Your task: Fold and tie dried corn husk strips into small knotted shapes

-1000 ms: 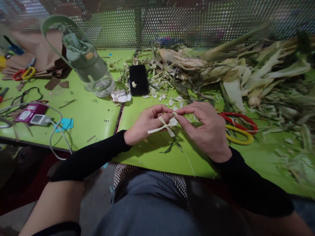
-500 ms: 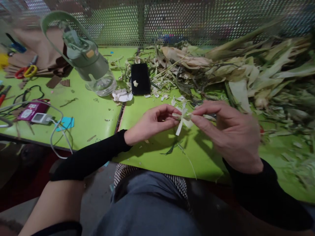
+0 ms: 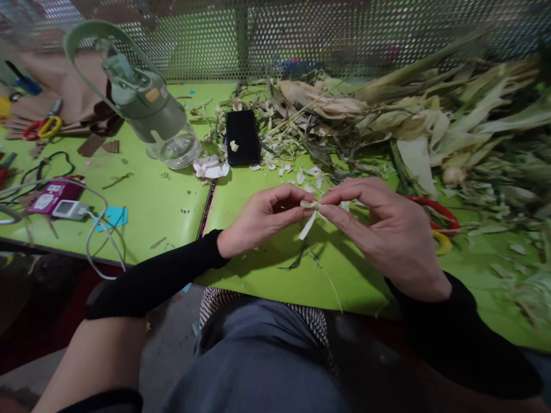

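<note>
Between my two hands is a small bundle of pale corn husk strips (image 3: 308,226), shaped a bit like a flower, with one strip pointing down. My left hand (image 3: 263,217) pinches its left side between thumb and forefinger. From the right, my right hand (image 3: 387,229) grips the bundle's centre with thumb and forefinger, so the middle is partly hidden. Both hands are held over the green table (image 3: 275,275). A thin green stem scrap (image 3: 329,281) lies below them. Red-and-yellow scissors (image 3: 443,221) lie partly behind my right hand.
A heap of corn husks (image 3: 430,126) covers the back right, with shreds around a black phone (image 3: 243,137). Left of it stands a green water bottle (image 3: 148,109). Farther left are a purple box (image 3: 54,195), a white cable (image 3: 105,241), brown paper (image 3: 81,86) and another pair of scissors (image 3: 51,126).
My right hand has moved left, closer to my left hand, and now covers the bundle's middle. Its strips look gathered rather than spread. The scissors behind my right hand show more.
</note>
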Demonstrator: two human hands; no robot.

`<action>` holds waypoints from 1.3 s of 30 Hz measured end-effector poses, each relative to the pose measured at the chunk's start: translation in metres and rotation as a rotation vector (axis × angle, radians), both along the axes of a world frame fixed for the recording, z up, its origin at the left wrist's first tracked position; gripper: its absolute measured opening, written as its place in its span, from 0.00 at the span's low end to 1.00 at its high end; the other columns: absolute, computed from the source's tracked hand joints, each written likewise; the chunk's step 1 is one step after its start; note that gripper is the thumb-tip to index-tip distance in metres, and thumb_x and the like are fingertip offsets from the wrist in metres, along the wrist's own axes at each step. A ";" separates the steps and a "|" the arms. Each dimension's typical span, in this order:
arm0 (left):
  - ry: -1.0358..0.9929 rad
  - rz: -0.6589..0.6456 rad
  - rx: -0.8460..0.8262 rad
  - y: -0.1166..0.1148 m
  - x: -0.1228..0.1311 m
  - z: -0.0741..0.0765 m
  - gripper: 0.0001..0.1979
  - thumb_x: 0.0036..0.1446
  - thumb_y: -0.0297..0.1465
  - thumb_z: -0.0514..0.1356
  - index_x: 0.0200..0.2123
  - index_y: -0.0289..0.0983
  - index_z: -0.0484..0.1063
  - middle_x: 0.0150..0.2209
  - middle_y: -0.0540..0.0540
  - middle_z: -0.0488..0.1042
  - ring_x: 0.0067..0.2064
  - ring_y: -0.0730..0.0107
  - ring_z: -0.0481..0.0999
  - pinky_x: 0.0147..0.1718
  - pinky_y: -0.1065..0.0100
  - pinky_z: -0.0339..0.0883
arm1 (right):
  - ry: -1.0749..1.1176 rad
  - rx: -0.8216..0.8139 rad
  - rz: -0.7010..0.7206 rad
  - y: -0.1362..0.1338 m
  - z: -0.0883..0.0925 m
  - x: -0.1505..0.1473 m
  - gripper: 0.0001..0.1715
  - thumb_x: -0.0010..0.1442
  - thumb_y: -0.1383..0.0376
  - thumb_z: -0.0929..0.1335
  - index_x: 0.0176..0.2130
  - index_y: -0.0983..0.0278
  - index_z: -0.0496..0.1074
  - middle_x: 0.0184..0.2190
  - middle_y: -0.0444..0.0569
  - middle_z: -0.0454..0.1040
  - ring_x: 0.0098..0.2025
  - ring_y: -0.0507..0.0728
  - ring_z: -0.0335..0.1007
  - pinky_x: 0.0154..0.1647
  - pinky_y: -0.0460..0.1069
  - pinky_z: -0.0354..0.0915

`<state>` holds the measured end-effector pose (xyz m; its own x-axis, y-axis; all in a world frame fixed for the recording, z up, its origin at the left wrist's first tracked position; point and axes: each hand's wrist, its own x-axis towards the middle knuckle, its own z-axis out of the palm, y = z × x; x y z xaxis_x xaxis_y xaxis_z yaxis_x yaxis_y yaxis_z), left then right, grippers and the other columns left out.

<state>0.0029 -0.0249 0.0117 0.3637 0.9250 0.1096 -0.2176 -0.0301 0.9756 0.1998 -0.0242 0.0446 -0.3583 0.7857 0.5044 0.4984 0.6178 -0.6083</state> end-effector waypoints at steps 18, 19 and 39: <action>0.075 0.021 -0.028 -0.004 0.001 0.003 0.25 0.53 0.50 0.70 0.39 0.35 0.72 0.36 0.49 0.73 0.33 0.77 0.70 0.36 0.71 0.68 | -0.029 -0.019 -0.010 0.000 0.001 0.000 0.05 0.64 0.59 0.72 0.35 0.55 0.77 0.34 0.44 0.80 0.40 0.60 0.77 0.43 0.56 0.71; 0.069 0.023 -0.023 -0.004 0.001 0.003 0.25 0.52 0.51 0.70 0.39 0.35 0.72 0.36 0.49 0.73 0.34 0.77 0.71 0.37 0.71 0.68 | -0.033 -0.014 -0.007 0.000 0.001 0.000 0.05 0.65 0.60 0.72 0.35 0.54 0.77 0.34 0.44 0.80 0.39 0.60 0.77 0.43 0.57 0.71; 0.122 0.001 0.107 -0.003 0.000 0.002 0.21 0.56 0.48 0.69 0.36 0.34 0.75 0.35 0.46 0.78 0.36 0.74 0.75 0.40 0.70 0.71 | -0.082 -0.157 0.028 0.002 0.007 0.007 0.06 0.64 0.57 0.73 0.38 0.55 0.75 0.37 0.45 0.81 0.40 0.60 0.78 0.44 0.55 0.72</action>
